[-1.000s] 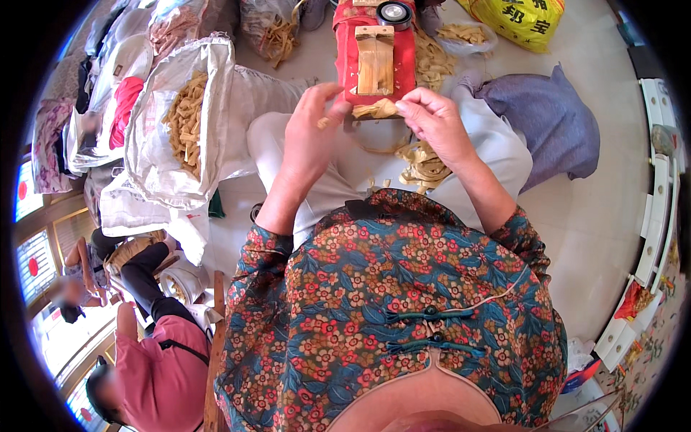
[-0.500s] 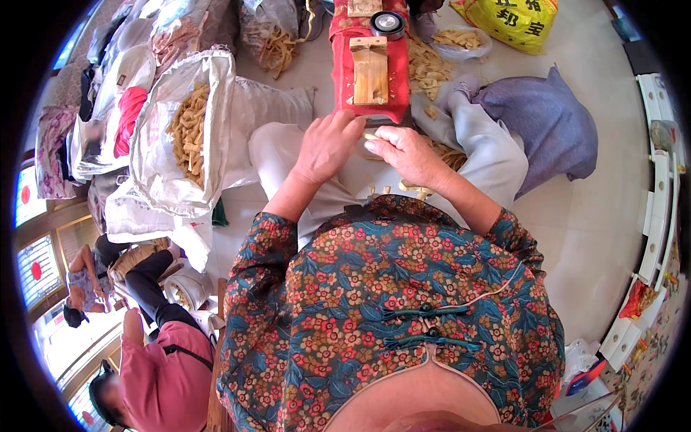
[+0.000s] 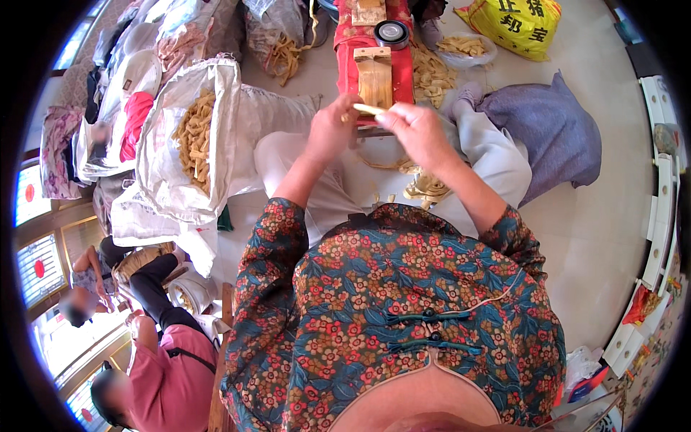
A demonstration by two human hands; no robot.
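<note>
Head view: pale strip (image 3: 370, 109) at twelve o'clock.
Left hand (image 3: 330, 131) and right hand (image 3: 420, 132) pinch its ends, grip narrow; white sack (image 3: 224, 122) at ten o'clock.

A yellow bag (image 3: 507, 29) rests on the floor (image 3: 604, 216) at upper right; a person in a pink top (image 3: 176, 374) shows at lower left; crimson cloth (image 3: 137, 124) lies at far left, near what may be a flowered garment (image 3: 61, 155)

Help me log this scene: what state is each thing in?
Right hand: pinching pale strip
Left hand: curled at strip's other end
White sack: open, holding pieces
Wooden block: resting on red cloth
Round black-rimmed object: on red cloth
Yellow bag: bulging
Clear bag: open, holding strips
</note>
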